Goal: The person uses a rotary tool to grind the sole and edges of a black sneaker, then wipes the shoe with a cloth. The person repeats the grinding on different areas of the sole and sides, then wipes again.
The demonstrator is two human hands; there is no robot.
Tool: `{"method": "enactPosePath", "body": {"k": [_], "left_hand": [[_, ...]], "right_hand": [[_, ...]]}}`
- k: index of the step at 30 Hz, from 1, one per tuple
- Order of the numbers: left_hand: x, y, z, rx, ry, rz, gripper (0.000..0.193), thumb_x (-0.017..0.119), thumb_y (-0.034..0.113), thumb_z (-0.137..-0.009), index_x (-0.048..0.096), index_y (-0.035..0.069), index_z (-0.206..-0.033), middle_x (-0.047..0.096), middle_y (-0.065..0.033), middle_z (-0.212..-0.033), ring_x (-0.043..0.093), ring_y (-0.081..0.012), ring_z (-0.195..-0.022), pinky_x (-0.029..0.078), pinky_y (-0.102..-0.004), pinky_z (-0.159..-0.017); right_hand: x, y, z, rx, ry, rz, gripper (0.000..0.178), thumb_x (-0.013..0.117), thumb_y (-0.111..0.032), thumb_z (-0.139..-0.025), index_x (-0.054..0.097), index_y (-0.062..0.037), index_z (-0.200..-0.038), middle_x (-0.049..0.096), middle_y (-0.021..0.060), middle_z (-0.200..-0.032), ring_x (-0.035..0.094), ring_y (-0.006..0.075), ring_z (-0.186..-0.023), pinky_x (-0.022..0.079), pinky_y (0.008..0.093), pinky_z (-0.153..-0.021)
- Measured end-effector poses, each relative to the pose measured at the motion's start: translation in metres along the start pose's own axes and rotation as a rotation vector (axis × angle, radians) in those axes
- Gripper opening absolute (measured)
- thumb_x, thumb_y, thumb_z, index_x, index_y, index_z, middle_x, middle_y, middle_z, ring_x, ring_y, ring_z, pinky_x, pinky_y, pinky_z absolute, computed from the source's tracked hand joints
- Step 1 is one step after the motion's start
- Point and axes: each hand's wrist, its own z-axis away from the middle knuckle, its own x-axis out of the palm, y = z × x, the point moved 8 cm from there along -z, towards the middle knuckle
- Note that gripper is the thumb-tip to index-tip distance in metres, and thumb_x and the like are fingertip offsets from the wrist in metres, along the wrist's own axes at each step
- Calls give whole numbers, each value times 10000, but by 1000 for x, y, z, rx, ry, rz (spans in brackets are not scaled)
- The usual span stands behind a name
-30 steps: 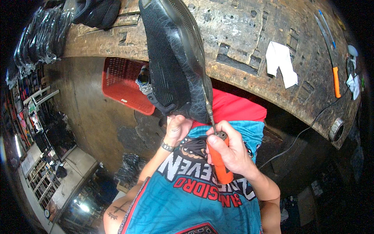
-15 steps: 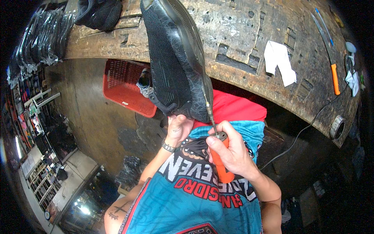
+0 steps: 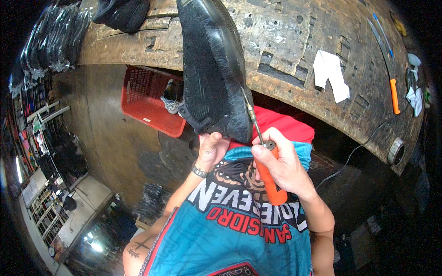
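Note:
A black knit sneaker [image 3: 205, 78] with a dark sole points away from me, its far end resting over the bench. My left hand [image 3: 213, 149], wearing a metal watch, is closed on the near end of the shoe; some fingers are hidden beneath it. My right hand [image 3: 283, 163] wraps round the orange handle of a hand tool [image 3: 274, 184] with a long, thin metal shaft. That shaft slants up along the sneaker's right side, its tip at the line between the upper and the sole. Whether the tip pierces or only touches is too small to tell.
The worn wooden bench [image 3: 281, 41] curves across the top, bearing a white strip [image 3: 330, 76] and an orange-handled knife [image 3: 394, 94]. Under its edge stands a red crate [image 3: 152, 117] with a grey shoe [image 3: 171, 97] inside. Plastic-wrapped black items [image 3: 57, 39] hang at far left.
My right hand has moved slightly up and to the right with the tool, whose shaft now leans more to the left. The sneaker appears a little farther right, still in my left hand.

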Motion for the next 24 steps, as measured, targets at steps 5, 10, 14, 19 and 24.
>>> {"method": "enactPosePath", "body": {"k": [5,10,14,19,24], "left_hand": [[17,8,2,61,23,-1,770,824,126,-856,429,139,-1517,570,-94,-1450,532,-300,-1349,400,-576,-1140],[46,22,12,126,119,-100,803,840,190,-852,410,99,-1524,533,-83,-1488,526,-300,-1354,424,-527,-1141],[67,41,13,289,190,-245,889,817,0,-805,339,60,-1552,499,-126,-1483,514,-288,-1350,420,-470,-1147],[95,85,6,578,179,-487,1127,946,198,-697,261,-1,-1568,487,-144,-1461,499,-271,-1351,386,-420,-1168],[116,138,-15,666,119,-598,989,890,275,-759,346,-2,-1537,510,-160,-1424,559,-250,-1267,438,-397,-1111]], "right_hand": [[-4,2,15,6,9,80,297,642,-278,-1035,541,-8,-1106,638,60,-765,642,118,-632,511,275,-567],[-14,6,33,-40,108,178,271,685,-231,-998,569,4,-1068,689,82,-780,666,135,-749,525,327,-693],[-29,13,45,-20,171,142,283,713,-212,-973,576,3,-1098,693,71,-787,653,120,-739,520,303,-688],[-50,2,43,-190,251,248,316,765,-165,-923,588,5,-1121,695,51,-791,646,107,-729,512,287,-680],[-46,-34,42,-402,274,576,369,825,-175,-804,662,31,-1063,699,166,-905,714,274,-765,550,351,-715]]}}
